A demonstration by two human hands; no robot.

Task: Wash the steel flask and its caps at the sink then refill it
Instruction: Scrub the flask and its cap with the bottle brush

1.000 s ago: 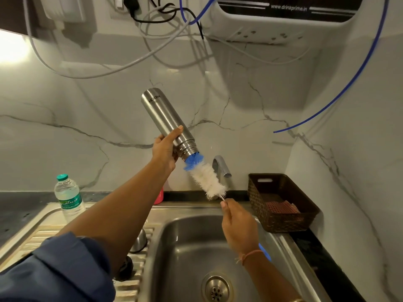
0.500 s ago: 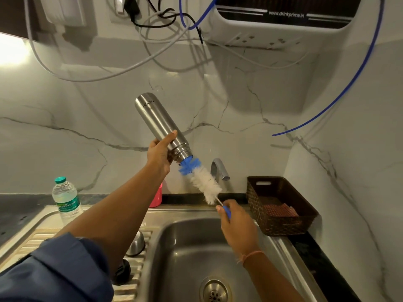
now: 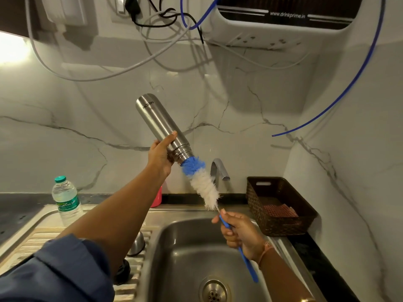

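Note:
My left hand (image 3: 160, 154) grips the steel flask (image 3: 160, 125) near its neck, holding it tilted with its mouth pointing down and right above the sink (image 3: 196, 240). A bottle brush (image 3: 201, 182) with blue and white bristles has its blue tip at the flask mouth. My right hand (image 3: 238, 232) holds the brush by its blue handle. A steel cap (image 3: 136, 244) and a black cap (image 3: 123, 272) lie on the drainboard, partly hidden behind my left arm.
A tap (image 3: 219, 170) stands behind the sink. A plastic water bottle (image 3: 65, 199) stands on the drainboard at the left. A dark woven basket (image 3: 281, 205) sits at the right. A water purifier (image 3: 283, 20), cables and a blue tube (image 3: 340, 94) hang above.
The brush has slid further out of the flask, so more of its blue and white bristles show. My right hand has pulled down and right along the handle.

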